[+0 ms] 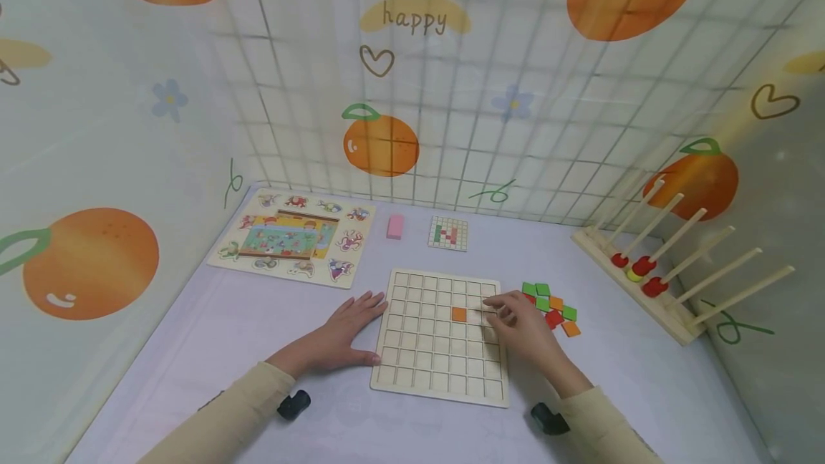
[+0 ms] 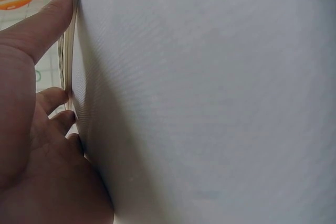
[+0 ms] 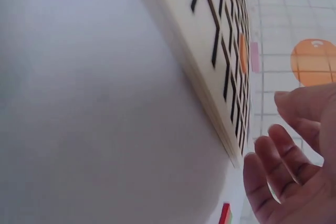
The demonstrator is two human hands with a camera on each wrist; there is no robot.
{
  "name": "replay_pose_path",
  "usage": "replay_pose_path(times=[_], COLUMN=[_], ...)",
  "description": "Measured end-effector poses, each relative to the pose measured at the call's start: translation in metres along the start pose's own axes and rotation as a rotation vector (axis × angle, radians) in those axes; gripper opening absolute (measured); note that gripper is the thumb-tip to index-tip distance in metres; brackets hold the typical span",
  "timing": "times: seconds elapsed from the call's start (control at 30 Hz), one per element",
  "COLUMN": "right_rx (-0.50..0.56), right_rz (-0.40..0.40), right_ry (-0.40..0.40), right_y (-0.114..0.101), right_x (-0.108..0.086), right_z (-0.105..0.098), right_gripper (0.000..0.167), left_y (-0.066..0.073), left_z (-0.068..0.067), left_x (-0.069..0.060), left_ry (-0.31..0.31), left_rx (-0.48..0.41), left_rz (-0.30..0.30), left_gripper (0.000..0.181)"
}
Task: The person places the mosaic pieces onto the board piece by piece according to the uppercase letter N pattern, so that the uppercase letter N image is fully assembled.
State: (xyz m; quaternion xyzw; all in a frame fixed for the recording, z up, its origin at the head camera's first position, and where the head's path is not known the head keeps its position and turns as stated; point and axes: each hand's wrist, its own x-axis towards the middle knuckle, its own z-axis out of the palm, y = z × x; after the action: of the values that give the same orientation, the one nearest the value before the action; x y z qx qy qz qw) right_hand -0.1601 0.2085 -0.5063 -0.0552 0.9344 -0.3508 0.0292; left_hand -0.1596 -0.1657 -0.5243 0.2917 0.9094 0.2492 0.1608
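Note:
A wooden grid board (image 1: 422, 361) lies in the middle of the table with one orange square tile (image 1: 459, 314) in a cell right of centre. My left hand (image 1: 343, 333) rests at its left side, fingers spread, thumb and fingertips touching the edge. In the left wrist view the thumb (image 2: 44, 24) meets that edge. Over the board's right part is my right hand (image 1: 523, 324), fingers loosely bent. The right wrist view shows these fingers (image 3: 281, 166) apart from the thumb, and no tile is seen between them. Loose green, red and orange tiles (image 1: 543, 303) lie just beyond this hand.
Behind the board are a pink block (image 1: 395, 227) and a small pattern card (image 1: 448, 233). A picture puzzle board (image 1: 293, 235) lies at the back left. On the right stands a wooden peg rack (image 1: 634, 285) with a few red and yellow beads. Printed curtains enclose the table.

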Motion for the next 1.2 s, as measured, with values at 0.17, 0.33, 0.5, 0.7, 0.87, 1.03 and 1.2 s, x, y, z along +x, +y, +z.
replay_pose_path(times=[0.17,0.33,0.5,0.7,0.87,1.03,1.2], right_rx=[-0.015,-0.030,-0.065,-0.099,-0.106,-0.122,-0.111], right_rz=[-0.003,-0.007,0.005,0.037,0.100,0.160,0.277], right_ry=[0.031,0.052,0.077,0.113,0.121,0.132,0.136], right_y=[0.006,0.018,0.030,0.043,0.054,0.067,0.078], right_x=[-0.007,-0.014,-0.022,-0.030,-0.035,-0.038,-0.038], right_z=[-0.012,-0.022,-0.033,-0.045,-0.052,-0.057,-0.060], right_gripper=[0.027,0.026,0.028,0.029,0.035,0.036,0.037], left_y=[-0.001,-0.003,-0.003,-0.001,-0.001,-0.002,-0.003], left_z=[0.000,0.002,0.001,0.000,0.002,0.002,0.002], left_x=[0.000,0.001,0.000,0.000,0.000,0.000,0.001], left_ry=[0.002,-0.002,-0.003,-0.001,0.005,0.004,0.007], left_rx=[0.003,0.015,0.004,-0.009,0.005,0.000,-0.003], left_rz=[-0.001,-0.008,-0.004,-0.004,-0.005,-0.006,-0.002], left_gripper=[0.098,0.098,0.097,0.097,0.098,0.098,0.098])
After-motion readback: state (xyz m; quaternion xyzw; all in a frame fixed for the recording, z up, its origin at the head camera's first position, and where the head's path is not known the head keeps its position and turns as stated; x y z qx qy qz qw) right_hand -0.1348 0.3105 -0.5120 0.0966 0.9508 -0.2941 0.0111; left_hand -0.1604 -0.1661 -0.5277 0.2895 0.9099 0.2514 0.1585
